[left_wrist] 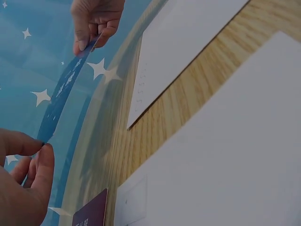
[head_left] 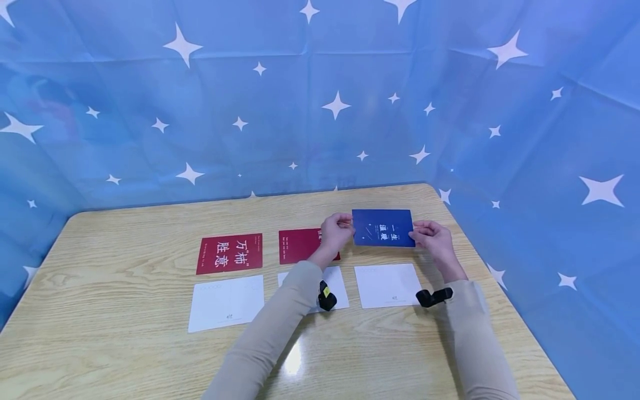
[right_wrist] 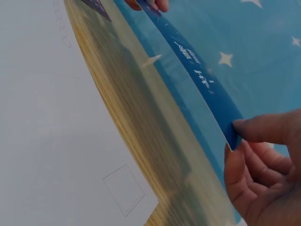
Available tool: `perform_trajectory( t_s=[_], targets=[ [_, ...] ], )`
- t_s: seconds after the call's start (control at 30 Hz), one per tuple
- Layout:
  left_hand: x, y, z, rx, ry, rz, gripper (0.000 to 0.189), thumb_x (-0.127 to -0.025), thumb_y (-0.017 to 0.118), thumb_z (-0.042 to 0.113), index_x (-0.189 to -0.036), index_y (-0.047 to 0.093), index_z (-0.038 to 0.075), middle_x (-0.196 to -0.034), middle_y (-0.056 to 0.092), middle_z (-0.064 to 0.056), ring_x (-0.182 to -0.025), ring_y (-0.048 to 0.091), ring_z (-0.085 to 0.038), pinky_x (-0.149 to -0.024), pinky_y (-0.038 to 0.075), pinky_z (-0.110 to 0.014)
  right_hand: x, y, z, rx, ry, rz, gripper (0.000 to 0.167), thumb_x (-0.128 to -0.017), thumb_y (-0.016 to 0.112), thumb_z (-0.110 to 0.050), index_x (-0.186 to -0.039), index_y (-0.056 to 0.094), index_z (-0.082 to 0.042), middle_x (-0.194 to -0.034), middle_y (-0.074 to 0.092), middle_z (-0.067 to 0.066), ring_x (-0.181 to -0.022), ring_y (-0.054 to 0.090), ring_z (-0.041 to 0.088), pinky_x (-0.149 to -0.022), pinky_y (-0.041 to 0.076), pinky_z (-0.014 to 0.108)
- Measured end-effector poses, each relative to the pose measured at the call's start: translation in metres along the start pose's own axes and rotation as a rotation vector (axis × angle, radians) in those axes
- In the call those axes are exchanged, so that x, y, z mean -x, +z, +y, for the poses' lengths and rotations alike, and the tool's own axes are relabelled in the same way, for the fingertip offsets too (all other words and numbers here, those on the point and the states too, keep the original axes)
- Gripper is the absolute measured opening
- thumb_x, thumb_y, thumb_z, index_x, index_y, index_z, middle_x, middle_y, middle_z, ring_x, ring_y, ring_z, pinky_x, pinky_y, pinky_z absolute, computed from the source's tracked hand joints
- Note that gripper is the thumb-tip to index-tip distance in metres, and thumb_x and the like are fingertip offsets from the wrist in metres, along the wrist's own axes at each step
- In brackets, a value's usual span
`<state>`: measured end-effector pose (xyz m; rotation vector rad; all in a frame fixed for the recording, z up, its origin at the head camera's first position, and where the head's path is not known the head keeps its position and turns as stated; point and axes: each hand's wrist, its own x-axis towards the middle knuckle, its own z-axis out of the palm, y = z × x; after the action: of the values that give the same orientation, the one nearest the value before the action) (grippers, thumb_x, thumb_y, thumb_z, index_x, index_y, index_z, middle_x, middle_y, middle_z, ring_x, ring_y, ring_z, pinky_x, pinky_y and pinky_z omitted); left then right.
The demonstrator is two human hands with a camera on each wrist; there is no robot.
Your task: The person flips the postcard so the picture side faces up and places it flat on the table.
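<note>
A blue postcard (head_left: 370,226) with white characters is held up by both hands above the far right of the table. My left hand (head_left: 336,232) pinches its left end between thumb and finger. At the opposite end, my right hand (head_left: 434,239) pinches the lower corner, as the right wrist view shows with the thumb (right_wrist: 265,128) on the printed face. The wrist views show the blue postcard tilted, with a gap between it and the wood. Below it on the table lies a white postcard (head_left: 389,286), blank side up. A red postcard (head_left: 297,247) is partly hidden behind my left hand.
Another red postcard (head_left: 230,253) lies farther left on the wooden table (head_left: 125,311). In front of it is a white postcard (head_left: 226,303), and a second white one (head_left: 337,283) is partly covered by my left sleeve. A blue star-patterned cloth (head_left: 280,111) hangs behind the table.
</note>
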<state>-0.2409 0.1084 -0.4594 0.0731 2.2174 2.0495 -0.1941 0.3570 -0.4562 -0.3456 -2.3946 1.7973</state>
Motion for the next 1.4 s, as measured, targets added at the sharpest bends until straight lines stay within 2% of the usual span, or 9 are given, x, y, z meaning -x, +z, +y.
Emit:
perform_trajectory(
  t_s=[0.1, 0.17, 0.3, 0.4, 0.63, 0.73, 0.97, 1.2, 1.4],
  targets=[
    [0.000, 0.001, 0.001, 0.023, -0.038, 0.002, 0.026, -0.079, 0.065, -0.006, -0.103, 0.064, 0.002, -0.089, 0.061, -0.004, -0.081, 0.057, -0.015, -0.076, 0.052, -0.024, -0.009, -0.002, 0.014, -0.002, -0.009, 0.017, 0.028, -0.083, 0.069, -0.012, -0.109, 0.060, -0.006, -0.079, 0.062, -0.011, -0.068, 0.059, 0.001, -0.061, 0.051, 0.018],
    [0.000, 0.002, 0.002, 0.029, -0.057, -0.002, 0.026, -0.079, 0.065, -0.007, -0.104, 0.063, 0.001, -0.086, 0.058, -0.003, -0.078, 0.056, -0.014, -0.072, 0.051, -0.023, -0.012, -0.001, 0.018, 0.010, -0.009, 0.030, 0.026, -0.082, 0.070, -0.013, -0.106, 0.061, -0.010, -0.079, 0.062, -0.011, -0.068, 0.059, 0.002, -0.060, 0.050, 0.017],
    [0.001, 0.002, 0.002, 0.028, -0.078, -0.023, 0.027, -0.079, 0.064, -0.008, -0.105, 0.061, -0.001, -0.079, 0.053, -0.001, -0.071, 0.053, -0.012, -0.063, 0.051, -0.023, 0.000, 0.004, -0.005, 0.078, 0.033, 0.030, 0.032, -0.086, 0.064, -0.003, -0.116, 0.057, 0.004, -0.076, 0.058, -0.011, -0.066, 0.056, 0.001, -0.060, 0.050, 0.018],
    [0.003, 0.003, 0.001, 0.001, -0.093, -0.025, 0.027, -0.079, 0.063, -0.010, -0.104, 0.060, -0.002, -0.076, 0.052, -0.001, -0.067, 0.052, -0.011, -0.060, 0.052, -0.023, 0.003, 0.006, -0.012, 0.122, 0.047, 0.022, 0.034, -0.087, 0.062, -0.001, -0.119, 0.054, 0.009, -0.076, 0.056, -0.011, -0.067, 0.053, 0.000, -0.060, 0.049, 0.017],
    [0.005, 0.013, 0.003, -0.185, -0.059, 0.034, 0.021, -0.075, 0.063, -0.008, -0.095, 0.061, -0.003, -0.075, 0.059, -0.006, -0.061, 0.051, -0.010, -0.051, 0.045, -0.019, 0.000, 0.008, -0.010, 0.210, 0.115, 0.036, 0.035, -0.088, 0.062, -0.006, -0.121, 0.055, 0.005, -0.087, 0.055, -0.002, -0.072, 0.052, 0.004, -0.060, 0.046, 0.017],
    [0.005, 0.017, 0.004, -0.232, -0.057, 0.046, 0.019, -0.075, 0.063, -0.008, -0.093, 0.060, -0.002, -0.073, 0.059, -0.008, -0.056, 0.052, -0.011, -0.049, 0.043, -0.020, -0.002, 0.009, -0.007, 0.240, 0.147, 0.044, 0.036, -0.087, 0.064, -0.007, -0.121, 0.056, 0.003, -0.091, 0.054, 0.002, -0.075, 0.050, 0.006, -0.059, 0.045, 0.017],
    [0.007, 0.019, 0.003, -0.355, -0.086, 0.059, 0.019, -0.076, 0.066, -0.002, -0.093, 0.059, 0.000, -0.076, 0.058, -0.007, -0.065, 0.052, -0.015, -0.056, 0.043, -0.022, -0.005, 0.014, -0.001, 0.275, 0.156, 0.029, 0.038, -0.085, 0.066, -0.005, -0.120, 0.056, 0.004, -0.091, 0.054, 0.002, -0.070, 0.048, 0.006, -0.056, 0.043, 0.018],
    [0.008, 0.021, 0.001, -0.441, -0.082, 0.027, 0.014, -0.077, 0.066, -0.001, -0.079, 0.052, 0.002, -0.061, 0.044, -0.003, -0.053, 0.040, -0.014, -0.045, 0.030, -0.023, -0.003, 0.021, 0.000, 0.395, 0.124, 0.006, 0.039, -0.084, 0.067, -0.005, -0.120, 0.056, 0.006, -0.099, 0.056, 0.013, -0.086, 0.050, 0.018, -0.061, 0.042, 0.014],
    [0.007, 0.024, 0.002, -0.574, -0.036, -0.010, 0.012, -0.077, 0.068, 0.002, -0.081, 0.057, 0.000, -0.057, 0.048, -0.004, -0.047, 0.044, -0.013, -0.039, 0.033, -0.022, -0.002, 0.026, -0.002, 0.531, 0.088, -0.017, 0.036, -0.083, 0.067, -0.005, -0.114, 0.055, 0.009, -0.096, 0.055, 0.017, -0.086, 0.052, 0.025, -0.066, 0.044, 0.024]
  ],
)
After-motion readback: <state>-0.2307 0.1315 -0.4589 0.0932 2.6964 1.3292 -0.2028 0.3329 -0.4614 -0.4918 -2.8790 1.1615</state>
